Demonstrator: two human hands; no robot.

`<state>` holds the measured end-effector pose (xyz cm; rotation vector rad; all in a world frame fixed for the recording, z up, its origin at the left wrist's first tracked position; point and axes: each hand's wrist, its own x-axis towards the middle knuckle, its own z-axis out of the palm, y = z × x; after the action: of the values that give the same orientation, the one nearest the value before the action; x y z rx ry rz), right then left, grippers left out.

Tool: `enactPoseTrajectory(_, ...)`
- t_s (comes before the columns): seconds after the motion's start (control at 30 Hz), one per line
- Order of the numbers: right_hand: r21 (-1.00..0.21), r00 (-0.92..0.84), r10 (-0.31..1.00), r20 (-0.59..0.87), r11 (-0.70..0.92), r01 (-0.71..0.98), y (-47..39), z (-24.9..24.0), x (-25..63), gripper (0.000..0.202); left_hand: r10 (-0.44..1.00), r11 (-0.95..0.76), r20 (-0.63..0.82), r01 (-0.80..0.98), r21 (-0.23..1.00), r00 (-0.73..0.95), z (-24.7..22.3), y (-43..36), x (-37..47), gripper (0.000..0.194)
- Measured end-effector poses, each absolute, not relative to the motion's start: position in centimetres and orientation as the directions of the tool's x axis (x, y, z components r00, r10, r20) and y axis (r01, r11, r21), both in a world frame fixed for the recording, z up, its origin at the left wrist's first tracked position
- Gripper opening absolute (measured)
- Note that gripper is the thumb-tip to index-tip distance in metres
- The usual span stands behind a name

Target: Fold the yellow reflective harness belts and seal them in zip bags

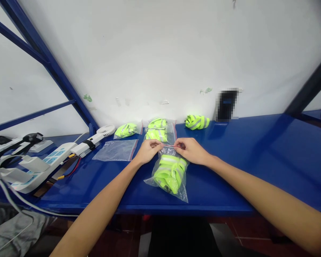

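A clear zip bag (183,192) lies near the front of the blue table, its zip edge pointing away from me. Inside it is a folded neon-yellow reflective vest (170,173) with silver-grey stripes. My left hand (149,150) pinches the red-lined zip strip at its left end. At the strip's other end, my right hand (191,149) pinches it too, fingers curled. Just beyond my hands lie bagged neon-yellow vests (157,130). A flat clear zip bag (116,150) with nothing in it rests left of my left hand.
Against the wall are another bagged vest (126,130), an unbagged rolled vest (197,122) and a pixelated dark object (226,105). A white handheld fan (105,130), a power strip (46,166) and cables crowd the left. Blue metal posts (56,71) frame the table (256,160).
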<state>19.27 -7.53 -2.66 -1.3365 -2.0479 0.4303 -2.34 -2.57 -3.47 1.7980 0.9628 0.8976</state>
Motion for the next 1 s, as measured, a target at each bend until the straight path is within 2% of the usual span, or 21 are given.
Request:
enactPoseTrajectory(0.2, -0.641, -0.315, 0.887, 0.339, 0.463, 0.612, -7.4, -2.4, 19.5, 0.016, 0.849, -0.425, 0.282, 0.261, 0.867, 0.446, -3.7, -2.3, -2.7, 0.029)
enactPoseTrajectory(0.33, -0.684, -0.300, 0.907, 0.296, 0.420, 0.596, -7.1, -2.5, 19.6, 0.015, 0.832, -0.453, 0.298, 0.261, 0.852, 0.468, -3.8, -2.4, -2.5, 0.030)
enactPoseTrajectory(0.43, -0.670, -0.276, 0.914, 0.298, 0.406, 0.622, -7.2, -2.6, 19.4, 0.019, 0.804, -0.487, 0.321, 0.244, 0.838, 0.501, -3.6, -2.8, -2.3, 0.029)
enactPoseTrajectory(0.6, -0.631, -0.322, 0.881, 0.347, 0.473, 0.615, -7.8, -2.4, 19.0, 0.021, 0.742, -0.578, 0.364, 0.262, 0.773, 0.562, -3.1, -3.6, -2.1, 0.030)
enactPoseTrajectory(1.0, -0.752, -0.285, 0.917, 0.279, 0.393, 0.529, -7.2, -3.1, 19.0, 0.021, 0.768, -0.562, 0.336, 0.324, 0.761, 0.545, -3.3, -3.8, -1.8, 0.029)
